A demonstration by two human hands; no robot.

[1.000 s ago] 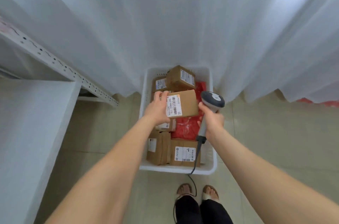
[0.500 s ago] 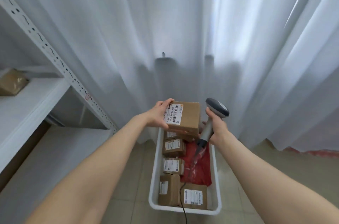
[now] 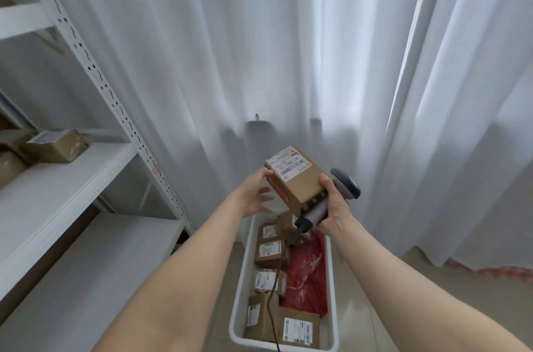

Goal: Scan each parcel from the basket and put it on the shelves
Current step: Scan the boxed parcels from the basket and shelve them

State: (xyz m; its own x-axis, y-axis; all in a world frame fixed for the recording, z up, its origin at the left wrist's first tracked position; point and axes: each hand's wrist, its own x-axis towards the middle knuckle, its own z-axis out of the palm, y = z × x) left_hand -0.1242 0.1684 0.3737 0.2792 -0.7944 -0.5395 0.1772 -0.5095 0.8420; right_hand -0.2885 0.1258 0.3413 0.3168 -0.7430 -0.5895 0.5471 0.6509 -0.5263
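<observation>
cardboard parcel [image 3: 294, 181] raised label-up over white basket [image 3: 245, 265], likely for scanning | left hand [image 3: 253, 196] spread loose, steadying its edge | right hand [image 3: 336, 204] wraps barcode scanner [image 3: 346, 181], thumb pinning parcel

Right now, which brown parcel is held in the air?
The parcel gripped by the right hand with the scanner; the others lie in the basket or on shelves.

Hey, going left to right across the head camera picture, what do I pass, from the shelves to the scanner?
parcel on the shelf → shelf upright → left hand → held parcel → scanner. The right hand overlaps both the held parcel and the scanner, so it is left out.
</observation>
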